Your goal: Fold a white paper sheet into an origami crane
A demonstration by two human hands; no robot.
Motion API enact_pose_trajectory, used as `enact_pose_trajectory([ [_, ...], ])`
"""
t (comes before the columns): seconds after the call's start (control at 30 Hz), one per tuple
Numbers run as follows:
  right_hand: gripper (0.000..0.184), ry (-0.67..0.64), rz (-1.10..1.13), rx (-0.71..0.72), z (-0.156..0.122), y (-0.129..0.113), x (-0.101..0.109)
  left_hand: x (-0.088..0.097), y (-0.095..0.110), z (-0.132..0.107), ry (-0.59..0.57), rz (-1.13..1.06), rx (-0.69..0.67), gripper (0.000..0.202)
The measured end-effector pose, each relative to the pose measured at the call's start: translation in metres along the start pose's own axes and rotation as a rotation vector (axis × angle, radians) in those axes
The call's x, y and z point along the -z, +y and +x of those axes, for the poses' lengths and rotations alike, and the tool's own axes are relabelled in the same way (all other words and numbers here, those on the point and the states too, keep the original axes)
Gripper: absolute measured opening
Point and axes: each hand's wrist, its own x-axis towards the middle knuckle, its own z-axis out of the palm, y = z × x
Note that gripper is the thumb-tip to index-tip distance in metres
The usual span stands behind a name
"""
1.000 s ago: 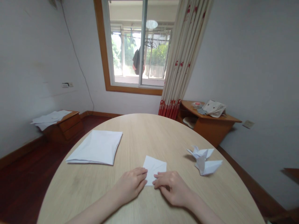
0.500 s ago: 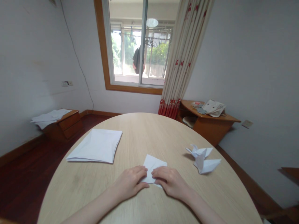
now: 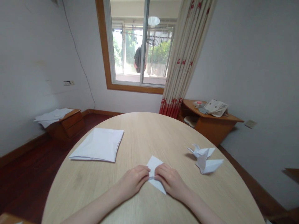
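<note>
A small piece of folded white paper (image 3: 154, 161) lies on the round wooden table in front of me, one corner pointing away and a flap stretching toward me. My left hand (image 3: 137, 175) pinches its left side between thumb and fingers. On the right side, my right hand (image 3: 169, 177) grips the paper in the same way, its fingers covering part of the edge. A crease or raised edge shows between the two thumbs. Two folded paper birds (image 3: 207, 165) rest close together to the right of my right hand.
A stack of white paper sheets (image 3: 99, 144) lies at the left of the round table (image 3: 144, 124). Beyond it stands a low drawer cabinet (image 3: 73, 123) with papers on top. A corner desk (image 3: 210, 127) holding a cloth bag (image 3: 216, 107) is at the back right.
Both hands have kept hold of the paper and lifted its near layer, so a longer pointed flap now extends toward me. The view has shifted slightly.
</note>
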Motion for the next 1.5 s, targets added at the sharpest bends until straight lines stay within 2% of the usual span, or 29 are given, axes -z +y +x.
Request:
enact_pose_trajectory([
  [0.27, 0.016, 0.008, -0.04, -0.133, 0.004, -0.009, -0.006, -0.003, 0.0, 0.0, 0.008, -0.023, 0.06, 0.019],
  [0.43, 0.011, 0.036, 0.013, -0.211, 0.004, -0.007, -0.01, -0.003, 0.001, 0.0, 0.019, -0.03, 0.045, 0.021],
  [0.67, 0.01, 0.035, -0.035, -0.268, 0.005, -0.009, -0.015, -0.004, 0.002, 0.0, 0.022, 0.085, 0.03, 0.025],
  [0.83, 0.009, 0.022, -0.068, -0.331, 0.008, -0.009, -0.014, -0.004, 0.001, 0.0, -0.028, 0.172, -0.012, 0.027],
  [1.1, 0.008, -0.055, 0.004, -0.413, 0.011, -0.008, -0.007, 0.008, -0.005, -0.001, -0.109, 0.078, -0.046, 0.031],
  [1.33, 0.012, -0.102, 0.083, -0.427, 0.01, 0.0, 0.0, 0.015, -0.005, 0.001, -0.135, -0.001, -0.075, 0.033],
  [1.5, 0.017, -0.094, 0.128, -0.365, 0.006, 0.009, 0.002, 0.017, -0.004, 0.001, -0.144, -0.021, -0.086, 0.035],
])
